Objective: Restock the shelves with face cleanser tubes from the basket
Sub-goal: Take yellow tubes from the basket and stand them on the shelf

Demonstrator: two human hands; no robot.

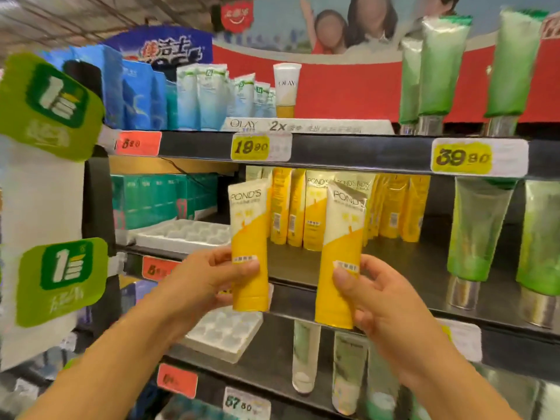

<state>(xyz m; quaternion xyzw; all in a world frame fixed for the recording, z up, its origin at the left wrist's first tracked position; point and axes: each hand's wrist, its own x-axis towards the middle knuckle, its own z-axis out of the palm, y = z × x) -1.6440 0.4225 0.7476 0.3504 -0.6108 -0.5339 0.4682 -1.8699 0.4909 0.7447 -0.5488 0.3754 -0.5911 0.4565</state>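
Both hands pinch a tube each in front of the middle shelf (394, 262): the left hand (206, 280) has its grip closed on the lower half of the left Pond's tube (248, 237), thumb across the yellow front and fingers curled behind, while the right hand (378, 298) grips the right Pond's tube (342, 253) the same way, thumb pressed on the small label near the bottom. Each tube stands upright, cap end down, white above and yellow below, held just before the shelf's front edge and apart from the other. Behind them, on the same shelf, a row of matching yellow tubes (348, 207) stands upright toward the back, some turned to show barcodes. To the right on that shelf stand green tubes (475, 228) with silver caps. To the left lies a white moulded tray (185, 234), with green boxes (163, 198) behind it. Yellow price tags (250, 147) sit on the edge of the shelf above, where an Olay tube (286, 89) and pale blue tubes (206, 95) stand. A second white tray (224, 334) rests on the shelf below, partly behind the left wrist. No basket shows in this head view.
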